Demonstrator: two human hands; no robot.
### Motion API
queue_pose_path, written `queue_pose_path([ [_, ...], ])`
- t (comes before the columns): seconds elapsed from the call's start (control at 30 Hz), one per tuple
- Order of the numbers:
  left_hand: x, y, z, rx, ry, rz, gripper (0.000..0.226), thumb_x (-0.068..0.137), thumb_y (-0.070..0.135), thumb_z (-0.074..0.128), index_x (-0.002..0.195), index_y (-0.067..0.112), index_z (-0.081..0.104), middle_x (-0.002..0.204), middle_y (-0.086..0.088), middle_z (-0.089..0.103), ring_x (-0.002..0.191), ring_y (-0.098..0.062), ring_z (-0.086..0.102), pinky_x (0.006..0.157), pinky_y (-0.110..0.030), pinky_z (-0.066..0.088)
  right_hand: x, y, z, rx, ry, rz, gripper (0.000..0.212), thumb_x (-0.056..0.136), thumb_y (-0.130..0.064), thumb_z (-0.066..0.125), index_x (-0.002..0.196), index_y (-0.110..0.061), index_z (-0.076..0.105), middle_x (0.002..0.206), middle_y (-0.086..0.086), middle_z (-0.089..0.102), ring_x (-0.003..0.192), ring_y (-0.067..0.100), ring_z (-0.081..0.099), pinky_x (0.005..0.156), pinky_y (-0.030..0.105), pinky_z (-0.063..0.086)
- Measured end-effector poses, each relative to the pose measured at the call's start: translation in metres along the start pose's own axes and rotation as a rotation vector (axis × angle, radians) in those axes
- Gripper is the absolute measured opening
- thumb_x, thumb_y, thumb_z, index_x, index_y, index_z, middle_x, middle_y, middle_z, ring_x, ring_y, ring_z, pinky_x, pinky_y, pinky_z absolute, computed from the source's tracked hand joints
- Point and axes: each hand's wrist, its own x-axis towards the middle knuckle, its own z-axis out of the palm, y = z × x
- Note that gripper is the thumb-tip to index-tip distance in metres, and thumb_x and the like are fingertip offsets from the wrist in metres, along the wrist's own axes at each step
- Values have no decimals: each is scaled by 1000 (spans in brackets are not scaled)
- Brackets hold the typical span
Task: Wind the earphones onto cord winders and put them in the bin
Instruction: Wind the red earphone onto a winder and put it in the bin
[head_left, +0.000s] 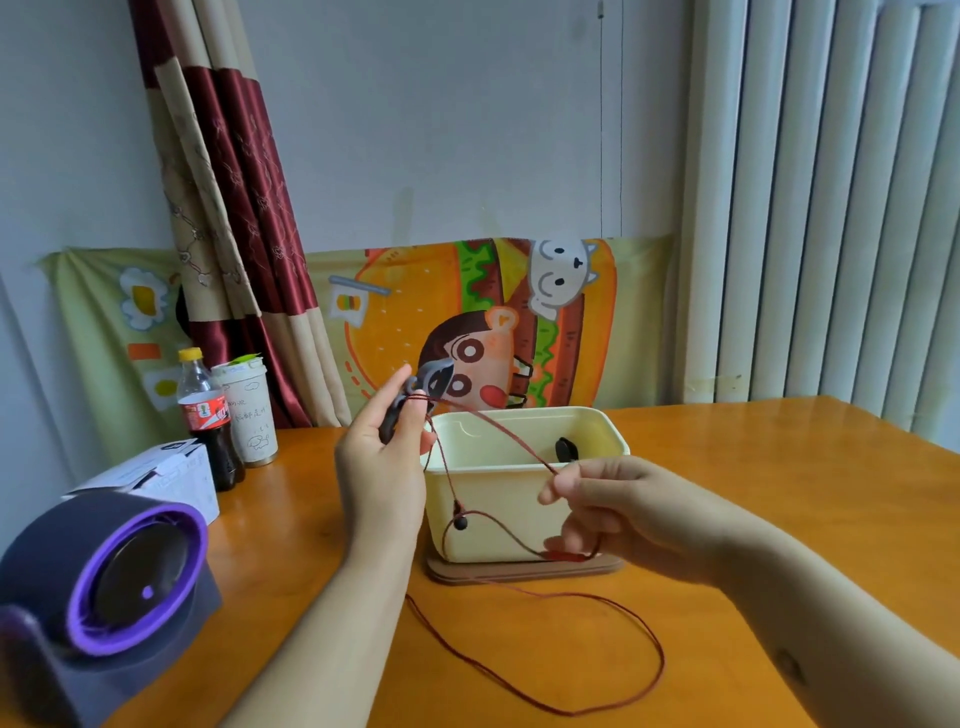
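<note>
Head view: the left hand (384, 457) is raised above the table (779, 467), its fingers and thumb curled round a dark grey cord winder (397, 411), just left of the bin (519, 499). The red cord (662, 662) of the earphones runs taut from the winder across the bin's open top to the right hand (592, 501), which pinches it between thumb and fingers in front of the bin's near wall. One earbud (460, 522) dangles against that wall, and the remaining cord lies in a loose loop on the table toward the near edge. The cream bin stands mid-table on a brown tray (524, 570), with a dark object (566, 449) inside. Toward the far left corner stand a cola bottle (208, 415) and a paper cup (249, 415); a white box (156, 478) and a purple fan (114, 582) sit along the left edge.
</note>
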Motion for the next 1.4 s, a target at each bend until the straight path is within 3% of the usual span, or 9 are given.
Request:
queue_pose_path([
  [0.13,-2,-1,0,54,-41,40,32,95,19,60,123,35,60,110,7,69,87,-12,65,72,-11,53,6,5,10,350,-85,-10,12,91,-14,55,94,-5,62,51,-2,29,42,11,37,78,44,56],
  [0.33,-5,-21,2,39,-126,-73,27,94,21,62,104,46,62,97,8,71,62,1,60,71,-27,57,9,17,9,833,-422,42,18,77,-8,78,91,-6,67,54,-6,22,42,5,23,65,36,60],
  [0.53,-3,-27,-5,11,-194,-207,26,94,17,61,116,30,67,94,9,69,62,2,61,67,-19,55,6,17,-13,474,-56,117,13,86,-22,61,85,-10,67,50,-8,22,39,4,24,49,24,48],
  [0.67,-5,-23,-16,245,-660,-299,26,95,14,60,115,28,68,73,8,61,61,0,58,67,-15,51,6,25,-47,270,380,59,17,77,-23,63,86,-9,62,52,-4,26,46,10,23,57,28,34],
  [0.8,-21,-23,-14,456,-975,-317,23,94,22,62,107,41,68,76,16,65,60,0,56,74,-15,49,15,35,-51,-125,589,17,25,98,-22,49,87,-6,66,57,-1,39,55,13,36,62,29,42],
  [1.0,-24,-27,-8,561,-1013,-268,20,94,32,62,104,48,67,86,16,69,57,3,55,85,-25,52,19,43,-39,-640,823,-239,26,94,-22,57,119,-16,63,115,-1,64,104,11,57,86,24,46],
  [1.13,-23,-26,-2,554,-1014,-248,19,93,35,62,107,46,67,80,22,70,59,4,57,73,-17,47,19,32,-11,-555,519,-401,36,93,-31,57,127,-20,55,117,-8,63,108,3,58,92,17,47],
  [1.27,-9,-28,-8,539,-1038,-178,16,90,35,64,99,46,71,90,10,72,60,1,58,75,-26,50,29,32,4,-577,154,-180,65,83,-55,46,141,-25,38,119,-2,64,103,10,64,95,29,50],
  [1.4,6,-32,-13,561,-967,-155,13,85,43,65,93,50,72,87,15,73,56,3,56,78,-25,47,42,30,6,-685,65,15,70,75,-68,42,130,-25,47,95,-2,70,66,10,63,64,24,51],
])
